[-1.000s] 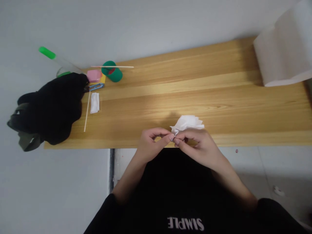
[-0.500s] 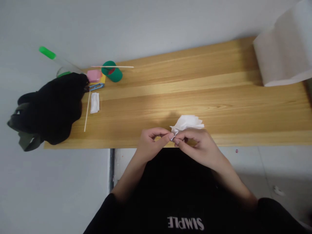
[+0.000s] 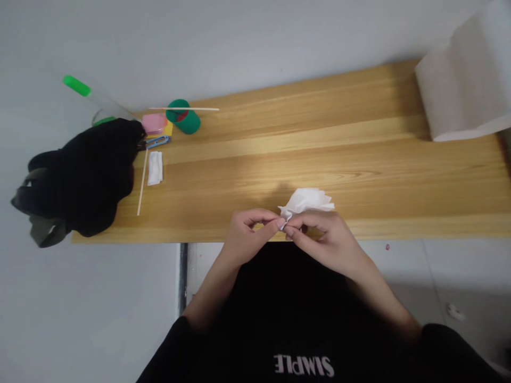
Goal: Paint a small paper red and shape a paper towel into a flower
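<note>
Just over the front edge of the wooden table (image 3: 343, 154), both hands pinch one gathered white tissue (image 3: 306, 200). My left hand (image 3: 249, 231) is closed, thumb and forefinger on the tissue's bunched end. From the other side my right hand (image 3: 325, 239) grips the same tissue, its fingertips touching or nearly touching the left ones. Loose layers fan out up and to the right above the right hand. The lower part of the tissue is hidden behind the fingers.
At the left lie a black cloth item (image 3: 93, 175), a folded white tissue (image 3: 155, 168), a thin stick (image 3: 142, 182), a blue cutter (image 3: 157, 142) and pink sticky notes (image 3: 154, 123). A green cup (image 3: 187, 121) has another stick across it. A large white roll (image 3: 463, 85) stands back right.
</note>
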